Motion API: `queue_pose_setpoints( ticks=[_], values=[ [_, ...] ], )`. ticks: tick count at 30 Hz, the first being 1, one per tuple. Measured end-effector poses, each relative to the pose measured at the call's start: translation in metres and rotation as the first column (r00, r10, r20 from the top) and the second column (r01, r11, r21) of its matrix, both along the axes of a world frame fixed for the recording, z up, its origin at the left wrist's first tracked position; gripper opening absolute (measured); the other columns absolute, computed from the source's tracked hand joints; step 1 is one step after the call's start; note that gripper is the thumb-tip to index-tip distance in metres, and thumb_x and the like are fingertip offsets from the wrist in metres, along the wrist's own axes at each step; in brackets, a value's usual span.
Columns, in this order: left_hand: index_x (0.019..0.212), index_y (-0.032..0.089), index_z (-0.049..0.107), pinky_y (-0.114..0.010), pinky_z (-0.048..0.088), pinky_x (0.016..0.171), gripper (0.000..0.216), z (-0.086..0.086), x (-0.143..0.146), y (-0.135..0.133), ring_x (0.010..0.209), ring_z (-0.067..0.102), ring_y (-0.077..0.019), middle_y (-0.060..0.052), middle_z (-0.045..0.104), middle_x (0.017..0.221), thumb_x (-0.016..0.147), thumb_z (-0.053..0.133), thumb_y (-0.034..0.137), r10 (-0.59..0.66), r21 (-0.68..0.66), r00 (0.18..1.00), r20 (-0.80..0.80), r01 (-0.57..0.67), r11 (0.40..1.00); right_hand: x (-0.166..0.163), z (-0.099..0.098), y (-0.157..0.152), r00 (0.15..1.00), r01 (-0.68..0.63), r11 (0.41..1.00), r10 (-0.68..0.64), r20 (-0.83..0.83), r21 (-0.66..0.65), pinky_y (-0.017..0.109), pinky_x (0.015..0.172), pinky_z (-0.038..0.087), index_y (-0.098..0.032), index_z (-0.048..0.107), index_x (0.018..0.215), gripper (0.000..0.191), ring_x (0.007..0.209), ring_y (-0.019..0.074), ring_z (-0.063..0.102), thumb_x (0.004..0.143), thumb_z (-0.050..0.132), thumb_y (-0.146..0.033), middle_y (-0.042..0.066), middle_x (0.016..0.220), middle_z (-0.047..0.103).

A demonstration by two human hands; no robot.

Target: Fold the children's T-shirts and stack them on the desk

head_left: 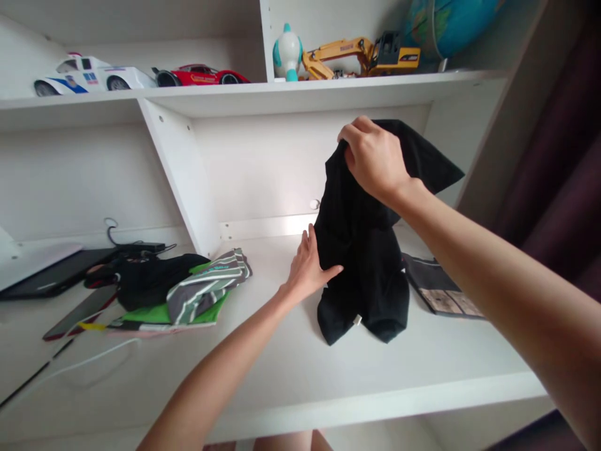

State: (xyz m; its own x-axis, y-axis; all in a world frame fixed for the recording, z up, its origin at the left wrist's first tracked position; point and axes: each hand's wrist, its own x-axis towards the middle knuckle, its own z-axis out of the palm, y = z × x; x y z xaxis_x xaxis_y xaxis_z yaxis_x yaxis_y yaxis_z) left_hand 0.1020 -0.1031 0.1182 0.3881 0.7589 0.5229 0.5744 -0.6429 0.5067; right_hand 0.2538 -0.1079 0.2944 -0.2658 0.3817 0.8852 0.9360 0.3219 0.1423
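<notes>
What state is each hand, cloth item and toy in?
Black garment: held up, hanging, creased
Right hand: closed on the garment's upper part
Left hand: open, thumb spread, at the garment's side
Striped cloth: bunched
Green cloth: partly covered
Black cloth: crumpled
Dark printed cloth: lying flat
White toy car: on its wheels
Red toy car: on its wheels
Toy excavator: arm bent

On the upper shelf (319,89), a white toy car (96,76) stands at ten o'clock, a white-and-teal toy (288,50) at twelve, a yellow toy excavator (365,53) at one. Near three o'clock, there hangs a dark curtain (554,169).
</notes>
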Motion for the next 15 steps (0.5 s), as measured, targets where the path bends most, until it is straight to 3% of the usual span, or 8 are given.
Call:
queue_pose_setpoints(
  ticks=[3,6,8,10,13,15],
  values=[
    [0.140,0.009,-0.012,-0.045,0.033,0.100,0.114,-0.015,0.012,0.008,0.133,0.013,-0.0339,-0.019,0.002,0.148,0.066,0.064,0.048,0.184,-0.008,0.983,0.008,-0.184,0.983,-0.003,0.003,-0.001,1.000,-0.010,1.000,0.011,-0.029,0.014,0.027,0.071,0.041,-0.015,0.054,0.094,0.020,0.087,0.0163,0.053,0.087,0.035,-0.012,0.006,0.097,0.056],
    [0.141,0.011,-0.008,-0.045,0.040,0.092,0.115,-0.019,0.016,0.018,0.128,0.027,-0.0363,-0.019,0.008,0.147,0.062,0.066,0.048,0.308,0.007,0.951,0.008,-0.308,0.951,-0.008,0.002,-0.006,0.998,-0.022,0.999,0.023,-0.052,0.023,0.028,0.072,0.043,-0.015,0.054,0.097,0.020,0.090,0.0179,0.054,0.090,0.035,-0.018,0.006,0.097,0.055],
    [0.142,0.014,0.003,-0.042,0.042,0.089,0.098,-0.019,0.012,0.027,0.124,0.036,-0.0338,-0.017,0.020,0.145,0.069,0.061,0.043,0.371,0.024,0.928,0.038,-0.372,0.928,-0.010,0.000,-0.009,0.998,-0.018,0.999,0.020,-0.062,0.027,0.029,0.073,0.043,-0.014,0.053,0.098,0.023,0.093,0.0192,0.053,0.092,0.033,-0.021,0.006,0.099,0.055],
    [0.138,0.016,0.022,-0.037,0.044,0.085,0.071,-0.020,-0.001,0.039,0.114,0.048,-0.0286,-0.014,0.042,0.133,0.077,0.051,0.036,0.414,-0.021,0.903,0.111,-0.415,0.910,-0.007,0.000,-0.012,0.997,-0.008,1.000,0.010,-0.082,0.023,0.031,0.075,0.043,-0.013,0.053,0.100,0.027,0.097,0.0206,0.053,0.093,0.029,-0.023,0.006,0.102,0.054],
    [0.110,0.017,0.055,-0.031,0.046,0.080,0.033,-0.014,-0.036,0.061,0.092,0.061,-0.0216,-0.007,0.064,0.099,0.081,0.044,0.026,0.449,-0.121,0.859,0.247,-0.432,0.894,0.008,0.003,-0.019,0.989,0.044,0.999,-0.043,-0.140,0.004,0.035,0.079,0.042,-0.011,0.054,0.102,0.033,0.101,0.0228,0.052,0.094,0.025,-0.025,0.006,0.104,0.053],
    [0.092,0.017,0.062,-0.029,0.046,0.079,0.022,0.003,-0.065,0.071,0.086,0.062,-0.0197,-0.005,0.067,0.087,0.077,0.045,0.020,0.457,-0.101,0.817,0.351,-0.452,0.886,0.024,0.006,-0.028,0.980,0.093,0.996,-0.093,-0.174,-0.009,0.038,0.081,0.042,-0.011,0.056,0.102,0.032,0.100,0.0243,0.053,0.092,0.029,-0.025,0.006,0.103,0.054]
  ],
)
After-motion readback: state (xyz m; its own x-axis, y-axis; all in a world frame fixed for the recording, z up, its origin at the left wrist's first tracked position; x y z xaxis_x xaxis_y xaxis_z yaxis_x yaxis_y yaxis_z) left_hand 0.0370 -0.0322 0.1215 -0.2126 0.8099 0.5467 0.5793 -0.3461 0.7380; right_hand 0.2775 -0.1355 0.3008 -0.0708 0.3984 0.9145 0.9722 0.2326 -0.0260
